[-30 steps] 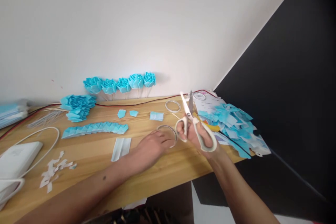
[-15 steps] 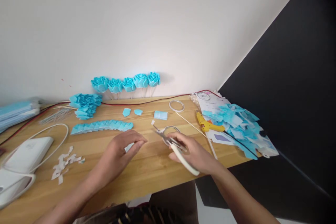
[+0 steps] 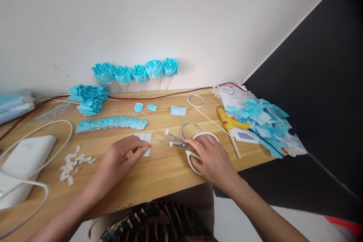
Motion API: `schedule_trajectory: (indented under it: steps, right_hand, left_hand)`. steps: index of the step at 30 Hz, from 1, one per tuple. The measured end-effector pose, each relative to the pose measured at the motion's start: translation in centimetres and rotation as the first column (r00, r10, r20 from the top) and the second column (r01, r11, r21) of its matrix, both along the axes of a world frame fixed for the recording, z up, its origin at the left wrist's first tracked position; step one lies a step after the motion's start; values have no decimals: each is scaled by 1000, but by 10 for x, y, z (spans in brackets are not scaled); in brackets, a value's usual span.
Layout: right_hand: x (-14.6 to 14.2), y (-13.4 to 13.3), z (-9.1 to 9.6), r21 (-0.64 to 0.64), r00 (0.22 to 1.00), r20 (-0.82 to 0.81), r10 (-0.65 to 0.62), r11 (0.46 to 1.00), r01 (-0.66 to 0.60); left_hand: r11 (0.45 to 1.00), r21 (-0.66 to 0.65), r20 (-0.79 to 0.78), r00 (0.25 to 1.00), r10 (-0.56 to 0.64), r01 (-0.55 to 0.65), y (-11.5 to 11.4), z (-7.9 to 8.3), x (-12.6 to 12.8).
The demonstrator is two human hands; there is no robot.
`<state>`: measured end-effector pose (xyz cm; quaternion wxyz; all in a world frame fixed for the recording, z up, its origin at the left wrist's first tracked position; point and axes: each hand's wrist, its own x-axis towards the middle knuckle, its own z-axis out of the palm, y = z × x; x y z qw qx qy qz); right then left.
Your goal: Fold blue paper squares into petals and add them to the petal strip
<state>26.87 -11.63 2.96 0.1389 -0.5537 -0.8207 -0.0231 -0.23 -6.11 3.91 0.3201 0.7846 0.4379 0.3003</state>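
Note:
In the head view, my right hand [image 3: 211, 155] grips white-handled scissors [image 3: 185, 145], one handle loop showing on either side of it. The blades are spread and point left, with a small white bit at each tip. My left hand [image 3: 121, 157] is closed in a pinch, thumb against fingers; whatever it holds, if anything, I cannot make out. A pale blue rectangle of thin material [image 3: 146, 140] lies on the table under and behind those fingertips. Beyond the scissors rests a roll of narrow tape [image 3: 190, 123].
Blue artificial flowers [image 3: 155, 69] on sticks lean against the wall. A pleated blue strip [image 3: 112, 122] lies at left, near white scraps [image 3: 68, 166] and a white power bank [image 3: 35, 160] with its cable. A yellow glue gun [image 3: 231, 121] sits by blue scraps [image 3: 263, 115] at right.
The scissors have come down flat over the table and turned, and their blades are now spread wider. My left hand stays pinched. The view has shifted, uncovering more of the pale blue rectangle.

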Motion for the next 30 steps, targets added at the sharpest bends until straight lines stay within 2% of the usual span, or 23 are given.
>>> schedule_trajectory:
  steps: [3, 7, 9, 11, 12, 13, 15, 17, 18, 20, 22, 26, 30]
  right_hand:
    - [-5, 0, 4, 35, 999, 1, 37, 999, -38]
    - [-10, 0, 6, 65, 998, -15, 64, 996, -62]
    - [-11, 0, 7, 38, 994, -90, 59, 998, -55]
    - [-11, 1, 10, -90, 959, -282, 11, 995, -38]
    - [-11, 2, 11, -205, 906, -421, -41, 977, -51]
    - [-10, 2, 11, -342, 819, -561, -119, 934, -98]
    - [-10, 2, 10, -554, 565, -761, -319, 772, -310]
    - [-12, 1, 8, -574, 317, -816, -484, 608, -548]
    - [-13, 0, 6, -544, 228, -814, -534, 561, -624]
    - [-18, -3, 3, -491, 123, -802, -585, 526, -694]
    - [-24, -6, 2, -477, 90, -788, -609, 513, -714]
    - [-32, -8, 3, -461, 87, -790, -607, 494, -737]
    - [-37, -6, 5, -488, 141, -795, -590, 483, -727]
  left_hand:
    - [994, 111, -29, 1000, -11, 14, 1, 1, 6]
    - [979, 201, -80, 996, 45, -28, -5, 2, 6]
    - [975, 216, -65, 995, 72, -57, -10, 3, 3]
    - [975, 204, -28, 995, 93, -86, -14, 5, 0]
    - [977, 186, -10, 995, 104, -100, -16, 5, -1]
    - [980, 163, 7, 994, 112, -112, -17, 5, -2]
    - [985, 116, 39, 991, 125, -128, -17, 4, -2]
    - [989, 75, 65, 990, 122, -126, -17, 3, -1]
    - [991, 62, 76, 990, 117, -122, -17, 2, 1]
    - [992, 63, 94, 990, 105, -111, -17, 2, 4]
    - [988, 107, 109, 989, 98, -109, -18, 3, 8]
    - [969, 179, 149, 978, 146, -172, -20, 8, 17]
    - [979, 30, 204, 960, 190, -201, -21, 7, 24]
